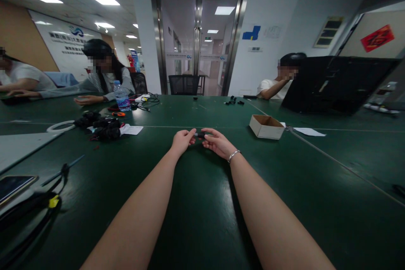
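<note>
Both my arms stretch out over a dark green table (202, 202). My left hand (182, 140) and my right hand (217, 142) meet at the middle of the table and together pinch a small black part (200, 135) between their fingertips. The part is mostly hidden by the fingers. A silver bracelet (233, 155) circles my right wrist. An open brown cardboard box (266, 126) stands to the right of my right hand.
A pile of black parts (103, 128) and a white paper slip (132, 130) lie at the left, with a water bottle (121, 97) behind. A phone (14, 186) and black cables (47, 202) lie near left. Other people sit at the far left and far right. A black case (335, 84) stands right.
</note>
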A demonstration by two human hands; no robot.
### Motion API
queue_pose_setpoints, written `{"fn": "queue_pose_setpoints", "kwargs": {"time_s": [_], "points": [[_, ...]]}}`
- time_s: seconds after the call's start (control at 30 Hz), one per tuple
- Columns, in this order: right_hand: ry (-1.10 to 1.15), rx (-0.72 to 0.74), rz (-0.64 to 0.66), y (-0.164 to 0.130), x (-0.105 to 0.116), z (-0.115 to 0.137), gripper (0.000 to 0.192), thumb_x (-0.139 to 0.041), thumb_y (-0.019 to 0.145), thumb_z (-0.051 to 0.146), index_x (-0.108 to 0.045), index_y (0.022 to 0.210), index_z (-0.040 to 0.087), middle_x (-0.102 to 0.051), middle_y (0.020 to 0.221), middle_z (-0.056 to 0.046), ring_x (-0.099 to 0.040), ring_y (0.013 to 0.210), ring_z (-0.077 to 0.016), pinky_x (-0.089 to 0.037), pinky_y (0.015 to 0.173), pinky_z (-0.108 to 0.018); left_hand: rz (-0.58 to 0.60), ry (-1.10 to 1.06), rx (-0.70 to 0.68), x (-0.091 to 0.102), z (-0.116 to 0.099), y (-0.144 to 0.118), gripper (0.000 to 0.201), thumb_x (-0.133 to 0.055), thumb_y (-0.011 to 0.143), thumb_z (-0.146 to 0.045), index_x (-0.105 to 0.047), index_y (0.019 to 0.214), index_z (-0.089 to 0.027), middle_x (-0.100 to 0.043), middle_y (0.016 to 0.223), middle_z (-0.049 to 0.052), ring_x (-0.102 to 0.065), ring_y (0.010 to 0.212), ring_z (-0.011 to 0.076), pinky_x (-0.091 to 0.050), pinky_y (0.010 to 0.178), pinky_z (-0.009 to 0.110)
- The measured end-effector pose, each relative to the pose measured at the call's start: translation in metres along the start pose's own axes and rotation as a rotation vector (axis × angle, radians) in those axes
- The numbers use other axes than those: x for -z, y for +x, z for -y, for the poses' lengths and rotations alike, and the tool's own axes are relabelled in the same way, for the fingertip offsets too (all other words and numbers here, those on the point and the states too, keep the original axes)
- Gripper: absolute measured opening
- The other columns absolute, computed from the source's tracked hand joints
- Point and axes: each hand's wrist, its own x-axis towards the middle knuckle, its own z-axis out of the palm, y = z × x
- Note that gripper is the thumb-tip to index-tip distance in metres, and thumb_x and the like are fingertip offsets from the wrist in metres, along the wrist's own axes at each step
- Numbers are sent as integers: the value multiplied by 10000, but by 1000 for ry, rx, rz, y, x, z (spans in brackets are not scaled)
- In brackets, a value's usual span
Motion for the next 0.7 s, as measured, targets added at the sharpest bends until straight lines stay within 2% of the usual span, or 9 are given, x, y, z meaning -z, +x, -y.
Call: {"fn": "queue_pose_setpoints", "kwargs": {"time_s": [0.27, 0.43, 0.6, 0.7], "points": [[-7, -20, 27, 0, 0, 0, 259, -647, 780, 111, -600, 1022, 189, -668, 837, -53, -610, 651, -103, -517, 644, -220, -18, 126, -42, 0, 5, 2, 442, -533, 753, -576, -554, 636, -150, -578, 561, 17, -517, 485, 109, -376, 488, 223], [0, -10, 42, 0, 1, 0, 271, -671, 751, 104, -612, 998, 196, -658, 895, -46, -604, 647, -100, -517, 644, -231, -23, 167, -55, -1, 6, 3, 472, -493, 761, -603, -554, 619, -156, -544, 529, 9, -493, 458, 114, -361, 463, 232], [4, -9, 32, 1, 1, 0, 267, -662, 754, 102, -609, 1000, 194, -654, 883, -46, -606, 643, -105, -517, 633, -231, -9, 81, -73, -2, 7, 2, 419, -547, 746, -559, -535, 623, -159, -526, 530, -3, -478, 474, 105, -366, 474, 221], [8, -14, 3, 1, 1, 0, 262, -651, 758, 89, -607, 997, 185, -654, 845, -50, -604, 632, -104, -518, 629, -226, 36, -40, -113, 0, 6, 2, 339, -666, 684, -472, -564, 732, -153, -585, 665, 17, -535, 590, 116, -401, 511, 207]]}}
